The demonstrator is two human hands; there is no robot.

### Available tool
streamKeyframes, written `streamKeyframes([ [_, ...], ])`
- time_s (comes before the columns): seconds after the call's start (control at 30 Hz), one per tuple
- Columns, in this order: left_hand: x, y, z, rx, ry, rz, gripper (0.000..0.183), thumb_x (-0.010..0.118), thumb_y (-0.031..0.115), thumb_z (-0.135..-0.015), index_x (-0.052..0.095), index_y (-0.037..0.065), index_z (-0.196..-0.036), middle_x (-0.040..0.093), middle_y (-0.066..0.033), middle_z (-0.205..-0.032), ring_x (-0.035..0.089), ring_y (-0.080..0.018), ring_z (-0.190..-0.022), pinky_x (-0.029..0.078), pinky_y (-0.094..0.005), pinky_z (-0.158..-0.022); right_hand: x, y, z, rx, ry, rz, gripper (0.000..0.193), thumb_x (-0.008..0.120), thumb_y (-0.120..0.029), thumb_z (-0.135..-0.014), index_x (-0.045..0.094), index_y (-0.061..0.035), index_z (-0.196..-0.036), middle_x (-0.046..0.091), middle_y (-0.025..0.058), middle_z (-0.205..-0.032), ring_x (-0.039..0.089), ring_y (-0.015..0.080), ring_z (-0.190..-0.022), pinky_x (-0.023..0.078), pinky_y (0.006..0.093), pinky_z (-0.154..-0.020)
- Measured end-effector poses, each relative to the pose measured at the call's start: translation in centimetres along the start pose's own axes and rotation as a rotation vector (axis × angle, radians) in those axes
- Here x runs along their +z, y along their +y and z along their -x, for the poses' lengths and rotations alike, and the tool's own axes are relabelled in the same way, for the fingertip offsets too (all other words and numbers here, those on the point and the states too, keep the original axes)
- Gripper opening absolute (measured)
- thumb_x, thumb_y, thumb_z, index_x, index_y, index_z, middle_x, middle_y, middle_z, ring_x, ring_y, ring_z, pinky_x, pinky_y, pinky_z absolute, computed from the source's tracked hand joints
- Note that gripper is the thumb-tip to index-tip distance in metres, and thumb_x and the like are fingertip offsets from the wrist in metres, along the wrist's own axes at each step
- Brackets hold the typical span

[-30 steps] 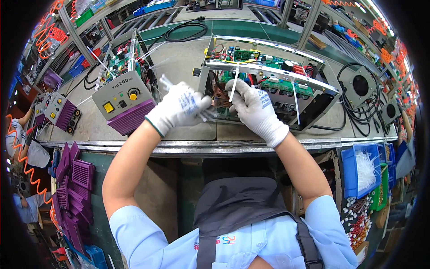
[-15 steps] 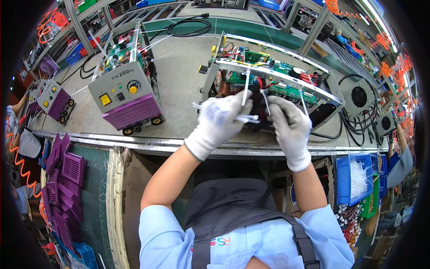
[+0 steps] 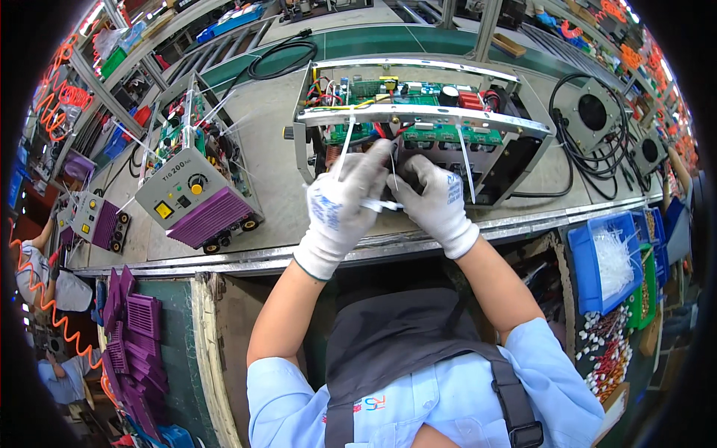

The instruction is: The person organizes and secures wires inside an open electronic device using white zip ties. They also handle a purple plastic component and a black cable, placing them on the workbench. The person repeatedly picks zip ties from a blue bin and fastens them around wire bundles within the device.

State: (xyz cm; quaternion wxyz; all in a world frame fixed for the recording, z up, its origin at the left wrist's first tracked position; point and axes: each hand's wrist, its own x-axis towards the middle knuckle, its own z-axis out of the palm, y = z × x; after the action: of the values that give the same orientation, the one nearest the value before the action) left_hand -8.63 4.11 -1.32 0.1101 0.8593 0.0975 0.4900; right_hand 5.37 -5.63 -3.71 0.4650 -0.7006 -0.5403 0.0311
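Note:
An opened power-supply-like machine point(image 3: 508, 119), with a metal frame, green circuit boards and wires, stands before me on the bench. My left hand point(image 3: 337, 205), in a white glove, is closed around several white cable ties point(image 3: 382, 204) whose ends stick out beside its palm. Its raised fingers reach to the machine's near side. My right hand point(image 3: 435, 200), also gloved, pinches a thin white cable tie point(image 3: 395, 178) by the wires there. Two other ties, a left one point(image 3: 346, 145) and a right one point(image 3: 466, 164), hang from the top rail. My fingers hide the wire bundle.
A grey and purple machine point(image 3: 196, 196) stands to the left, a smaller one point(image 3: 97, 219) beyond it. Fan panels point(image 3: 592, 112) and black cables lie right. Below the bench edge are a blue bin point(image 3: 590, 280) of cable ties and purple grilles point(image 3: 142, 313). Co-workers are at far left.
The view has shifted, so the bench things sit differently in the picture. My hands have drawn closer together, and the right hand's fingers now meet the left's at the cable tie.

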Motion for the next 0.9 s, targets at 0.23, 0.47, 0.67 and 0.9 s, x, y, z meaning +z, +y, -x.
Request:
streamKeyframes([
  [0.23, 0.5, 2.4, -1.9, -0.021, -0.175, -0.024, 0.054, 0.068, 0.006, -0.071, 0.059, 0.01, -0.125, 0.065, -0.0124, -0.09, 0.066, -0.0307, -0.071, 0.054, -0.0378, -0.062, 0.1, -0.4, -1.5, -0.197, -0.063, 0.17, 0.021, 0.069, -0.028, -0.08, 0.066, -0.0127, -0.095, 0.068, 0.0096, -0.081, 0.068, 0.029, -0.078, 0.053, 0.0377, -0.065],
  [0.47, 0.0, 1.3, -0.7, -0.12, -0.055, 0.252, 0.014, 0.062, 0.005, -0.08, 0.064, 0.005, -0.094, 0.063, -0.0136, -0.082, 0.062, -0.0362, -0.075, 0.05, -0.0401, -0.066, 0.7, 0.5, -1.7, -0.212, 0.162, 0.112, 0.015, 0.067, -0.02, -0.085, 0.062, -0.0057, -0.084, 0.063, 0.0167, -0.068, 0.067, 0.0327, -0.065, 0.05, 0.0379, -0.056],
  [0.67, -1.9, 4.0, 2.2, -0.645, -0.102, 0.623, 0.026, 0.046, 0.01, -0.098, 0.059, 0.002, -0.119, 0.053, 0.0001, -0.066, 0.047, -0.0039, -0.061, 0.04, -0.0209, -0.058, -4.1, -0.8, 0.4, -0.069, -0.13, 0.021, 0.016, 0.072, -0.015, -0.083, 0.063, -0.0016, -0.086, 0.063, 0.009, -0.068, 0.061, 0.0137, -0.059, 0.046, 0.0292, -0.053],
  [0.9, 2.2, 5.8, 8.2, -0.753, -0.733, 0.598, 0.031, 0.054, 0.006, -0.085, 0.061, 0.002, -0.115, 0.067, -0.0129, -0.104, 0.064, -0.0251, -0.098, 0.049, -0.0342, -0.084, -2.2, 1.7, 9.7, -0.058, -0.279, -0.534, 0.026, 0.074, 0.001, -0.078, 0.067, -0.0035, -0.102, 0.067, 0.0086, -0.096, 0.065, 0.0164, -0.079, 0.053, 0.0287, -0.07],
])
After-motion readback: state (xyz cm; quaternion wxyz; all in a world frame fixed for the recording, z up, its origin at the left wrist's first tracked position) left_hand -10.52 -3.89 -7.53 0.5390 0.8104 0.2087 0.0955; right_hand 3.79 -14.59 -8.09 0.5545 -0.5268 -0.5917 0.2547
